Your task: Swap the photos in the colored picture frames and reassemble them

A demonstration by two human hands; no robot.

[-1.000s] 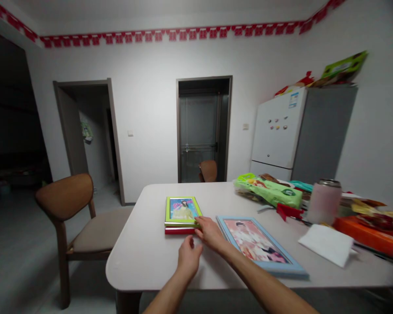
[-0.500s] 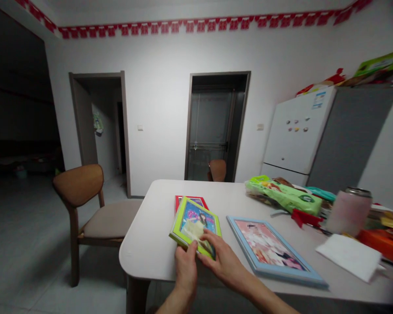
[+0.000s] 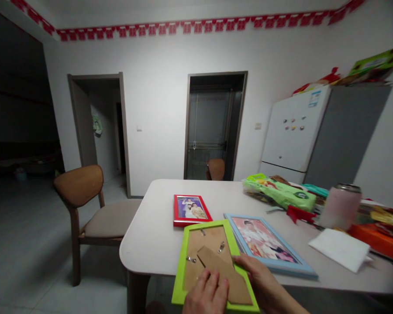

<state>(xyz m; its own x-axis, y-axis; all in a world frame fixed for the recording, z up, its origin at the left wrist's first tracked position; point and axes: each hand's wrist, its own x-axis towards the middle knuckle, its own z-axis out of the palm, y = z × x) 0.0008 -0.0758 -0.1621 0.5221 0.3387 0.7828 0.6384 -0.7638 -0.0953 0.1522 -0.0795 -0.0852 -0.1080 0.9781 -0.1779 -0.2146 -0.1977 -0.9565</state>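
A lime-green picture frame (image 3: pixel 180 283) is held over the near table edge, its brown backboard and folded stand facing me. Small metal clips show on that back. My left hand (image 3: pixel 206 293) lies over the lower part of the frame, fingers bent against the stand; its thumb is hidden. Along the right edge, my right hand (image 3: pixel 260 277) grips the frame, thumb on the rim and other fingers out of sight. Behind it a red picture frame (image 3: pixel 176 216) lies face up on the table. To the right rests a light-blue picture frame (image 3: pixel 281 267), also face up.
On the white table (image 3: pixel 150 235), a green package (image 3: pixel 284 194), a pink jar (image 3: pixel 342 209), a folded white paper (image 3: pixel 340 248) and an orange box (image 3: pixel 380 242) crowd the right side. A wooden chair (image 3: pixel 80 185) stands left. A fridge (image 3: pixel 294 135) is at back right.
The green picture frame has been turned from picture side to back side and brought nearer to me. The red picture frame is now uncovered. My left hand has shifted onto the green frame's back.
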